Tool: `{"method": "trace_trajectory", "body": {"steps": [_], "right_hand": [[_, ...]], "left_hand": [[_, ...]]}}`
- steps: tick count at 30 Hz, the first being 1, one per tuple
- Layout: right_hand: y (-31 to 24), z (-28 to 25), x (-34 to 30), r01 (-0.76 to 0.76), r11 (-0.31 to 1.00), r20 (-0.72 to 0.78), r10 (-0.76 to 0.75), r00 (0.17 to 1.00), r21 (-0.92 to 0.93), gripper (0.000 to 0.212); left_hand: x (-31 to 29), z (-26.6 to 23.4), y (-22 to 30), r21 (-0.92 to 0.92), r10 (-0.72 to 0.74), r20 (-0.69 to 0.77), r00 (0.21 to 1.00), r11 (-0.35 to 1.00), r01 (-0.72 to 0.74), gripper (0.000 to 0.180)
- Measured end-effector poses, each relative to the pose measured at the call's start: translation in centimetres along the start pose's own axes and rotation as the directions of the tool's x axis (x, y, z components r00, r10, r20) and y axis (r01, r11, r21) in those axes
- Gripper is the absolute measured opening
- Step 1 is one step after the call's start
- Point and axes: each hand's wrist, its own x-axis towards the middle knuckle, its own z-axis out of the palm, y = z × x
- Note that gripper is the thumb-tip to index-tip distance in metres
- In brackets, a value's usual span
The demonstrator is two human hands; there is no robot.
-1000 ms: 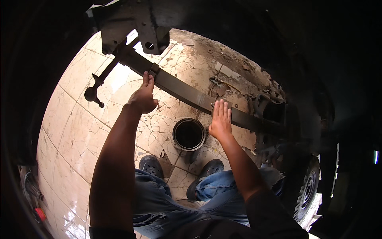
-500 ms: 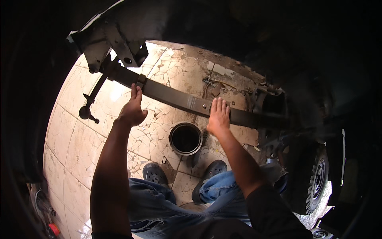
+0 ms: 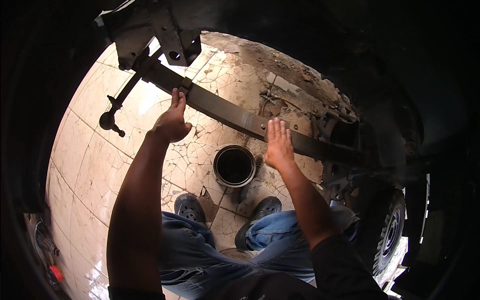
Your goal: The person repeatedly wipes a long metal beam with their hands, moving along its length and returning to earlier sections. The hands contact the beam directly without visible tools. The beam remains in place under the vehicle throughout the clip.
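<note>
A long dark leaf spring [image 3: 217, 106] runs slantwise under a vehicle, from a bracket [image 3: 175, 42] at the upper left down to the right. My left hand [image 3: 174, 123] reaches to its near edge by a metal clip [image 3: 185, 83], fingers stretched out and touching there. Farther right, my right hand [image 3: 279, 144] lays its straight fingers on the spring beside a round bolt head. Neither hand is wrapped around anything. A thin rod with a ball-shaped end [image 3: 107, 120] hangs from the bracket, left of my left hand.
On the cracked tile floor [image 3: 85, 165] a round dark bucket [image 3: 234, 166] stands between my shoes and the spring. Dark vehicle parts close in above and at the right, where a wheel [image 3: 391, 231] stands. A red object [image 3: 56, 273] lies at the lower left.
The view has shifted slightly, so the spring and bracket appear a little higher and farther right. Both hands keep their places on the spring.
</note>
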Motion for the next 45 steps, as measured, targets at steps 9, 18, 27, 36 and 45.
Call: {"method": "trace_trajectory", "body": {"steps": [9, 18, 27, 36, 45], "right_hand": [[-0.5, -0.5, -0.6, -0.020, 0.999, 0.039, 0.021, 0.999, -0.034, 0.105], [-1.2, 0.3, -2.1, -0.042, 0.999, -0.047, 0.042, 0.998, 0.010, 0.096], [-2.5, -0.7, -2.6, -0.145, 0.984, -0.020, 0.148, 0.989, 0.099, 0.094], [-2.5, -0.9, -1.8, -0.219, 0.971, -0.022, 0.222, 0.975, 0.092, 0.088], [-2.5, 0.5, -1.6, -0.224, 0.967, -0.075, 0.234, 0.969, 0.122, 0.091]], "left_hand": [[0.3, 0.7, -0.6, 0.025, 0.037, -0.042, 0.998, 0.999, -0.036, 0.099], [-0.1, 0.2, 0.0, 0.019, -0.002, 0.015, 1.000, 1.000, 0.002, 0.098], [0.2, 0.7, -1.2, 0.016, 0.035, -0.015, 0.999, 0.999, -0.035, 0.098], [0.8, 1.5, -1.7, 0.124, 0.050, -0.064, 0.997, 0.991, -0.041, 0.100], [0.8, 1.6, -1.3, 0.102, 0.044, -0.035, 0.998, 0.994, -0.040, 0.100]]}}
